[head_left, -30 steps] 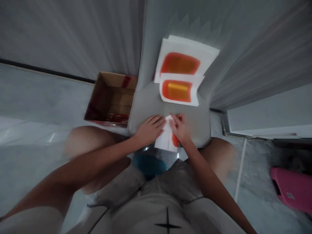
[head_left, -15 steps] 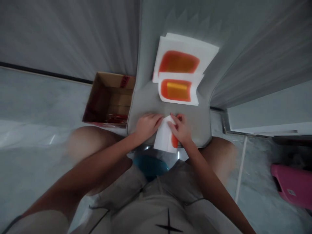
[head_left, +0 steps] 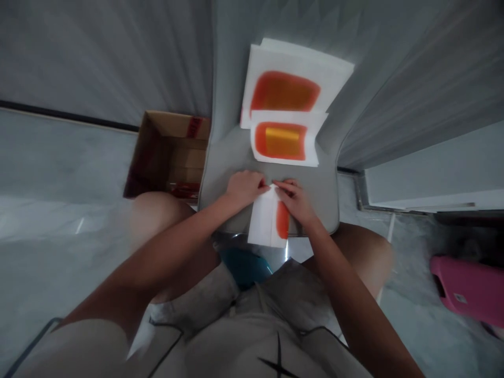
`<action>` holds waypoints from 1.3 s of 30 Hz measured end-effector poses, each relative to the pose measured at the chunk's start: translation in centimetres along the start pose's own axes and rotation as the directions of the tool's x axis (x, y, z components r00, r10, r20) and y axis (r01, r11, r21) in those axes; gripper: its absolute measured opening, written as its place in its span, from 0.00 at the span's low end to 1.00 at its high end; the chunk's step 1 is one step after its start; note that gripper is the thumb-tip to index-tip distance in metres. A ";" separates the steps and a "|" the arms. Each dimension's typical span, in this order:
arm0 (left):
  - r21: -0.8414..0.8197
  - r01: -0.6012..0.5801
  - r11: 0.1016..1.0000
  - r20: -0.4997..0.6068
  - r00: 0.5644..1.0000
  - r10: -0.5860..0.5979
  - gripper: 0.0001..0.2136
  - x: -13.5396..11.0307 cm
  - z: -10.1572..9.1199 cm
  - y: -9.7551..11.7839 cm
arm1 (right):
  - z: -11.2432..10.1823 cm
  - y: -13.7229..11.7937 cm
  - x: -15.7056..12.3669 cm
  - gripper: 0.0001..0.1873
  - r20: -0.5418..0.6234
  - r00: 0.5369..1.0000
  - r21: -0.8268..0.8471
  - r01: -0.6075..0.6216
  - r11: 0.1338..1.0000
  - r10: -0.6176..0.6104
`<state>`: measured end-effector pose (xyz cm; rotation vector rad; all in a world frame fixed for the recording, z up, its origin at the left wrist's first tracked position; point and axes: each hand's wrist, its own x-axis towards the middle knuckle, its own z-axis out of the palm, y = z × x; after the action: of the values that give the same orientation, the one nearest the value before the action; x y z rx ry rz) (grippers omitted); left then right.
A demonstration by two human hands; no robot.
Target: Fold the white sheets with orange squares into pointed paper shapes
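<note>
Three things sit around the grey upholstered seat: an open cardboard box off its left edge, a pink object on the floor well to the right, and a teal object below its front edge. Toward the seat's back edge lie two white sheets printed with orange blocks, the nearer overlapping the other. At the front edge, a folded white sheet runs lengthwise toward the person, its near end reaching the edge, with an orange strip along its right side. The right hand lies nearer, fingers pinching the upper end; the left hand rests half-curled against the upper corner, and whether it grips cannot be told.
</note>
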<state>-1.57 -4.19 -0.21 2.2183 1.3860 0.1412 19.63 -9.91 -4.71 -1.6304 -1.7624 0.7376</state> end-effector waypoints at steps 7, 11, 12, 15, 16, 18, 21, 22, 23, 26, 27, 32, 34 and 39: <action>-0.016 -0.039 0.999 0.006 0.999 0.039 0.11 0.4 0.0 0.2 | 0.3 -0.3 0.2 0.20 -0.058 0.995 -0.017 -0.085 0.996 0.084; -0.027 -0.044 0.999 0.029 0.999 0.044 0.12 0.6 0.1 0.3 | 0.5 -1.0 -0.4 0.20 -0.138 0.988 -0.141 -0.087 0.986 0.068; -0.028 -0.039 0.999 0.033 0.999 0.040 0.12 0.7 0.1 0.3 | 0.5 -1.1 -0.5 0.20 -0.136 0.989 -0.150 -0.081 0.985 0.060; -0.028 -0.024 0.999 0.036 0.999 0.025 0.11 0.7 0.1 0.3 | 0.3 -1.3 -0.5 0.18 -0.116 0.993 -0.141 -0.054 0.989 0.038; -0.032 -0.026 0.999 0.034 0.999 0.027 0.11 0.6 0.1 0.3 | 0.2 -1.3 -0.5 0.18 -0.119 0.992 -0.135 -0.048 0.990 0.032; -0.044 -0.034 0.998 0.029 0.999 0.035 0.11 0.5 0.1 0.4 | 0.3 -1.3 -0.5 0.18 -0.142 0.990 -0.124 -0.032 0.992 0.014; -0.038 -0.034 0.999 0.031 0.999 0.035 0.10 0.3 0.1 0.6 | 0.5 -1.2 -0.7 0.17 -0.203 0.979 -0.102 -0.032 0.994 0.010; -0.031 -0.032 0.999 0.032 0.999 0.033 0.10 0.3 0.1 0.6 | 0.6 -1.2 -0.7 0.17 -0.212 0.977 -0.100 -0.042 0.994 0.020; -0.028 -0.031 0.999 0.034 0.999 0.032 0.10 0.2 0.1 0.7 | 0.7 -1.2 -0.8 0.17 -0.211 0.977 -0.102 -0.055 0.993 0.032; -0.037 -0.035 0.999 0.030 0.999 0.036 0.10 -0.1 0.4 0.8 | 0.9 -1.3 -1.2 0.17 -0.190 0.980 -0.122 -0.076 0.990 0.052; -0.043 -0.039 0.998 0.020 0.999 0.040 0.10 -0.2 0.5 0.8 | 0.9 -1.5 -1.4 0.17 -0.189 0.980 -0.127 -0.083 0.988 0.057; -0.053 -0.056 0.997 -0.022 0.998 0.055 0.09 -0.8 1.0 1.0 | 1.1 -3.2 -3.4 0.19 -0.256 0.950 -0.176 -0.227 0.958 0.178; -0.047 -0.052 0.998 -0.013 0.999 0.051 0.10 -0.8 1.0 0.9 | 1.0 -3.7 -4.1 0.19 -0.269 0.929 -0.164 -0.303 0.939 0.253; -0.037 -0.055 0.998 -0.002 0.998 0.055 0.10 -0.8 1.1 0.4 | -0.2 -3.6 -3.5 0.16 -0.154 0.891 -0.101 -0.445 0.890 0.427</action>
<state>-1.27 -5.43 -0.80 2.2274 1.3125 0.1856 17.61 -13.72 -2.16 -2.1557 -1.3892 0.7014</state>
